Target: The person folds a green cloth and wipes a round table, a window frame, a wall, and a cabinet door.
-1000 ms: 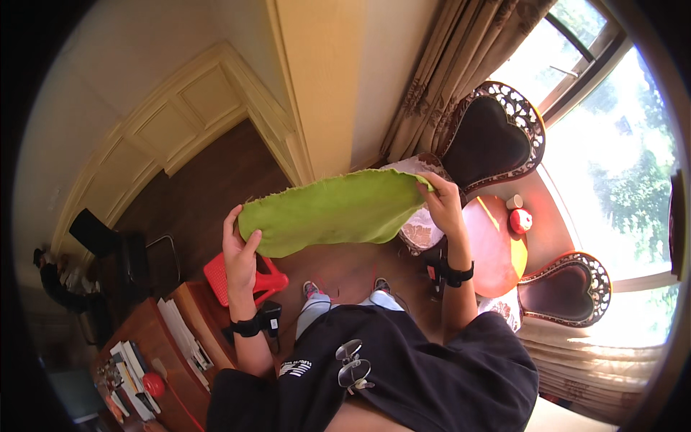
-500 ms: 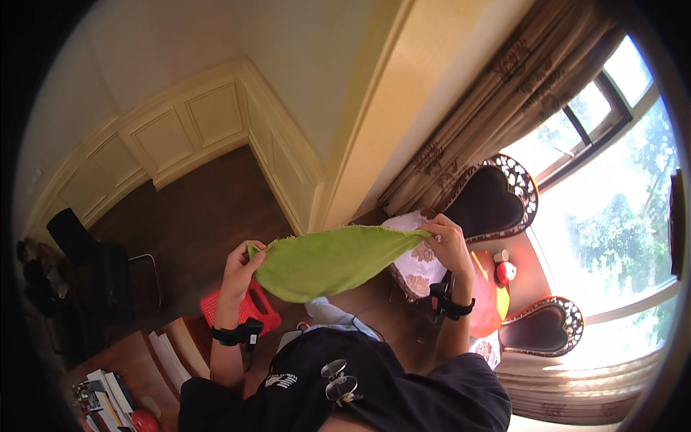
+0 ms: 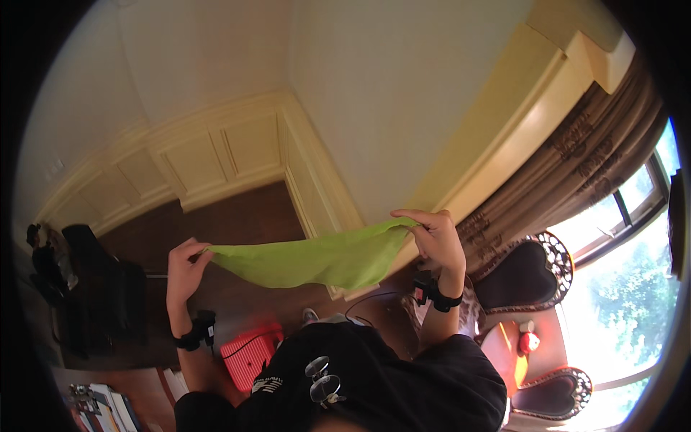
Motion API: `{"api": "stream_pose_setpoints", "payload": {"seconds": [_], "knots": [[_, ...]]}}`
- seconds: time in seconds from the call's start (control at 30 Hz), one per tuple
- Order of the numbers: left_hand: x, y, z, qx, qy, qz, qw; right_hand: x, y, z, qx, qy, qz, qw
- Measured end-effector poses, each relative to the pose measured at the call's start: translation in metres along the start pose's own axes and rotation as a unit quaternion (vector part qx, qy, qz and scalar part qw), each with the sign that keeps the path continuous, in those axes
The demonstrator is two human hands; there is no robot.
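Green cloth (image 3: 309,261): stretched in the air between both hands, out in front of the body, its lower edge sagging.
Left hand (image 3: 188,272): fingers pinching the cloth's left corner.
Right hand (image 3: 440,243): fingers pinching the cloth's right corner.
Wrists: black left strap (image 3: 188,337) and black right strap (image 3: 445,301), each carrying a small box.
Black T-shirt (image 3: 410,381): eyeglasses (image 3: 324,387) hang on its front.
Near left: red slatted stool (image 3: 250,360) on the floor; books (image 3: 108,409) on a brown tabletop (image 3: 144,392).
Far left: black chair (image 3: 104,281), close to cream wall panelling (image 3: 193,165).
Right: two carved-back chairs (image 3: 520,275) about an orange-brown tabletop (image 3: 498,347); by it a red round item (image 3: 530,342), perhaps fruit, too small to tell.
Far right: patterned brown curtain (image 3: 568,155) beside a bright window (image 3: 622,273).
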State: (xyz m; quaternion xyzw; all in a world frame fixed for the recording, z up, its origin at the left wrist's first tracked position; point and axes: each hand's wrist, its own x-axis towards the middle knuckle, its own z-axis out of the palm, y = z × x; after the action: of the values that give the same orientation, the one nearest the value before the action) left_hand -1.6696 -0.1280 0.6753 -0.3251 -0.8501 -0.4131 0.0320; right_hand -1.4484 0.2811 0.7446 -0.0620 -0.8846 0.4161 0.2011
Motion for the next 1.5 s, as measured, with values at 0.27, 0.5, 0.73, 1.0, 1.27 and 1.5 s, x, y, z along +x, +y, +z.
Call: {"api": "stream_pose_setpoints", "payload": {"seconds": [0.27,0.5,0.73,1.0,1.27,1.5], "knots": [[0.107,0.000,0.009,-0.259,0.102,-0.112,0.954,0.122,0.013,0.029,0.107,0.048,-0.034,0.993],[0.249,-0.005,0.076,-0.406,0.006,0.034,0.913,0.140,0.055,0.049,0.240,0.257,-0.088,0.932],[0.388,0.064,0.138,-0.535,-0.124,0.211,0.809,0.154,0.048,0.041,0.120,0.456,-0.171,0.865],[0.494,0.145,0.179,-0.352,0.054,0.507,0.785,0.226,0.024,0.014,-0.557,0.546,0.009,0.626],[0.582,0.215,0.224,-0.231,0.197,0.643,0.704,0.285,0.011,-0.023,-0.678,0.572,0.162,0.433],[0.594,0.310,0.159,-0.253,0.140,0.663,0.691,0.286,-0.066,-0.092,-0.741,0.551,0.150,0.353]]}}
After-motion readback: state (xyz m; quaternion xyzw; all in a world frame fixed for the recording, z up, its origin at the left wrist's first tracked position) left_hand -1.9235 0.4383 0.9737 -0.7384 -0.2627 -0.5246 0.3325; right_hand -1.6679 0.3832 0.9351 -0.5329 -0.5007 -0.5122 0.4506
